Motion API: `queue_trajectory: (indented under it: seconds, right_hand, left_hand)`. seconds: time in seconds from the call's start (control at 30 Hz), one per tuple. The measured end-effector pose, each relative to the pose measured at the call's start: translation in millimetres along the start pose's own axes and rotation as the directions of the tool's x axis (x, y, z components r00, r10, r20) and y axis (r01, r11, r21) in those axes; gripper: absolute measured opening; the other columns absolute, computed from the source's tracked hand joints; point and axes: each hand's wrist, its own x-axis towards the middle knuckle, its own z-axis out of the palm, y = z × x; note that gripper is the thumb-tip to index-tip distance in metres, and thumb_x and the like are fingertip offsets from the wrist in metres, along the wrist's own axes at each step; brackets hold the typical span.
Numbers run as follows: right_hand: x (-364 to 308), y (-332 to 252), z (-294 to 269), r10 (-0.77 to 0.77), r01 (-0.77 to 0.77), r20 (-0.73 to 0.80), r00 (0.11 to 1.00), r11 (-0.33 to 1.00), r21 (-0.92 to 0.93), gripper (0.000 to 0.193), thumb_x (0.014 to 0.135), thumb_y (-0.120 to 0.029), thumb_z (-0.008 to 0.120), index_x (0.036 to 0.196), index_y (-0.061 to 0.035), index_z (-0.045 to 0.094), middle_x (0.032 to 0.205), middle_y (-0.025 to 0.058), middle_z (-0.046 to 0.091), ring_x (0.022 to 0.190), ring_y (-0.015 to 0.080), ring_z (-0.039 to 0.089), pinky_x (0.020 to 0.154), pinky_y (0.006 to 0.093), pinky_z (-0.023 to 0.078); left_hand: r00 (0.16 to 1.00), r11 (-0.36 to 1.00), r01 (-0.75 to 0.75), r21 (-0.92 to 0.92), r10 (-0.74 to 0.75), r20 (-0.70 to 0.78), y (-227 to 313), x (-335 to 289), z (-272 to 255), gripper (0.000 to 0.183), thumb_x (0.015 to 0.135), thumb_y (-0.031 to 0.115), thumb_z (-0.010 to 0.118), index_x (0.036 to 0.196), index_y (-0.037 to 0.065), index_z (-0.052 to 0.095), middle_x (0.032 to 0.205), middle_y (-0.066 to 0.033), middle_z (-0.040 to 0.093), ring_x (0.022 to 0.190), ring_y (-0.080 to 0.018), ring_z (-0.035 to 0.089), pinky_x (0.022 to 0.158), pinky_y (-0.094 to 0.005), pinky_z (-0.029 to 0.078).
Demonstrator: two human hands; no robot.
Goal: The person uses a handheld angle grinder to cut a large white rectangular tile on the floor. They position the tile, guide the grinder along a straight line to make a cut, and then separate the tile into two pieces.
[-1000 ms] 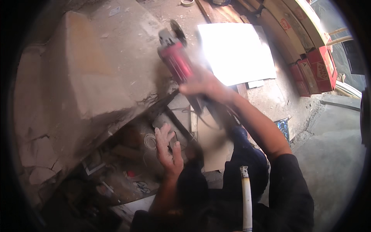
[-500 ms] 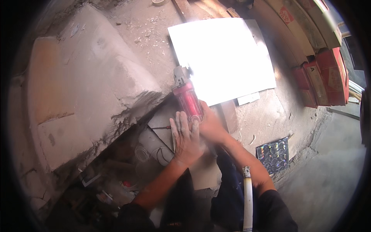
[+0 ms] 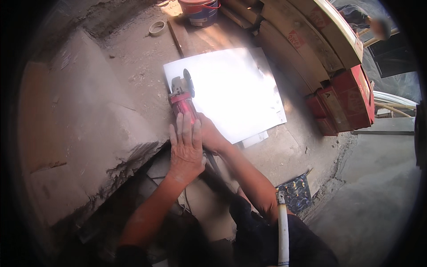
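A red angle grinder (image 3: 183, 106) with a grey head and a dark disc (image 3: 189, 82) is held at the left edge of a bright white sheet or tile (image 3: 235, 93). My left hand (image 3: 186, 149) lies on the back of its body, fingers stretched forward along it. From the right side my right hand (image 3: 212, 135) grips the body; its fingers are mostly hidden. Glare washes out the white surface, so I cannot tell whether the disc touches it. A paler piece (image 3: 255, 139) sticks out beneath the sheet's near edge.
Left stands a rough, broken concrete block (image 3: 106, 129). Beyond lie a tape roll (image 3: 151, 29) and a bucket (image 3: 199, 13). Cardboard boxes (image 3: 302, 49) and a red box (image 3: 349, 100) line the right. Nearer are a dark patterned sheet (image 3: 295, 194) and a cigarette (image 3: 283, 231).
The view has shifted, bringing in the bucket and part of another person at upper right. The grinder's disc shows more plainly now. Both hands have stayed on the grinder.
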Motion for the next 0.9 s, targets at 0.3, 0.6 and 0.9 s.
queue_trajectory:
  seconds: [0.3, 0.6, 0.9]
  right_hand:
    - [1.5, -3.1, -3.0, 0.118, -0.117, -0.027, 0.993, 0.993, 0.025, 0.068, 0.091, -0.043, 0.069, 0.125, 0.0138, 0.053, 0.113, 0.0261, 0.067, 0.104, 0.0272, 0.065, 0.091, 0.0375, 0.051]
    - [27.8, 21.9, -3.5, 0.104, -0.109, -0.051, 0.993, 0.988, -0.108, 0.072, 0.089, -0.047, 0.068, 0.123, 0.0138, 0.051, 0.115, 0.0323, 0.065, 0.107, 0.0382, 0.066, 0.094, 0.0415, 0.051]
    - [119.7, 8.2, -11.5, -0.045, 0.006, -0.131, 0.990, 0.959, -0.282, 0.078, 0.069, -0.031, 0.082, 0.124, 0.0125, 0.049, 0.114, 0.0311, 0.065, 0.105, 0.0386, 0.067, 0.092, 0.0409, 0.053]
  left_hand:
    - [0.996, 0.995, -0.061, -0.083, 0.066, 0.054, -19.0, -1.2, 1.8, 0.107, 0.062, 0.003, 0.081, 0.153, -0.003, 0.024, 0.157, -0.0266, 0.029, 0.147, -0.0540, 0.025, 0.116, -0.0580, 0.035]
    - [0.995, 0.991, -0.040, -0.124, 0.051, 0.087, -32.5, 7.6, 1.5, 0.117, 0.060, 0.007, 0.091, 0.154, -0.005, 0.022, 0.158, -0.0303, 0.027, 0.149, -0.0531, 0.024, 0.119, -0.0533, 0.033]
    - [0.770, 0.586, 0.517, -0.623, -0.636, 0.041, -21.7, -55.5, 82.7, 0.087, 0.088, 0.000, 0.068, 0.157, -0.009, 0.016, 0.159, -0.0323, 0.030, 0.148, -0.0418, 0.035, 0.119, -0.0480, 0.034]
